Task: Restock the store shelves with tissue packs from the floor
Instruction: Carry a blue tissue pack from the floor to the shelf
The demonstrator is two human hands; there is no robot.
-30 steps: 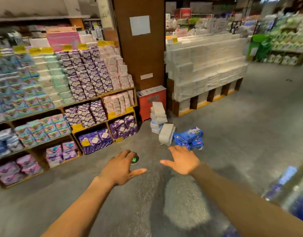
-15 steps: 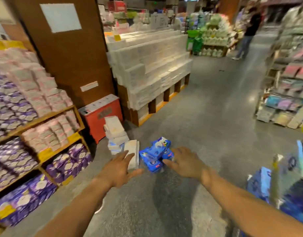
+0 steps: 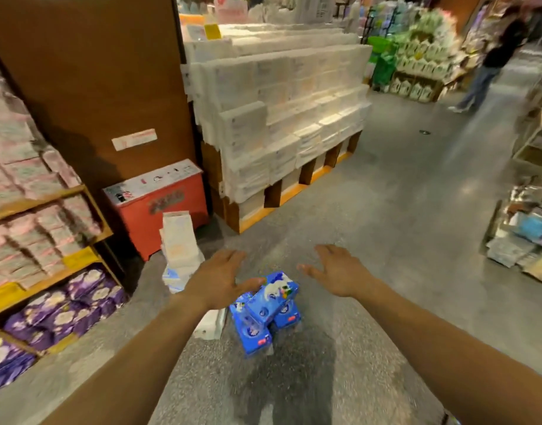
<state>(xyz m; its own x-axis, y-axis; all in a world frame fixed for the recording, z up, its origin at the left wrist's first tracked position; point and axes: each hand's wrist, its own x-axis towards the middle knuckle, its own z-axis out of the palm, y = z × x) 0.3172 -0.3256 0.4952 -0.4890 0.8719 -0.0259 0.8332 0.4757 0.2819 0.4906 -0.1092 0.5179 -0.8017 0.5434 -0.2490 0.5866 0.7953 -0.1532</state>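
A small heap of blue tissue packs [image 3: 265,314] lies on the grey floor in front of me. A leaning stack of white tissue packs [image 3: 179,246] stands just left of it, with another white pack [image 3: 211,326] lying flat beside the blue ones. My left hand [image 3: 219,279] hovers open over the left side of the blue heap, thumb close to the top pack. My right hand [image 3: 340,273] is open, fingers spread, above and to the right of the heap, touching nothing.
Wooden shelves [image 3: 46,197] with pink and purple packs fill the left. A red box [image 3: 159,204] sits against a brown pillar [image 3: 89,81]. A big white tissue display [image 3: 282,111] stands behind. More shelving [image 3: 530,228] is at right; a person [image 3: 493,59] stands far back.
I have moved closer to the heap and turned right. Both hands have advanced over the blue packs, which now lie between and beneath them.
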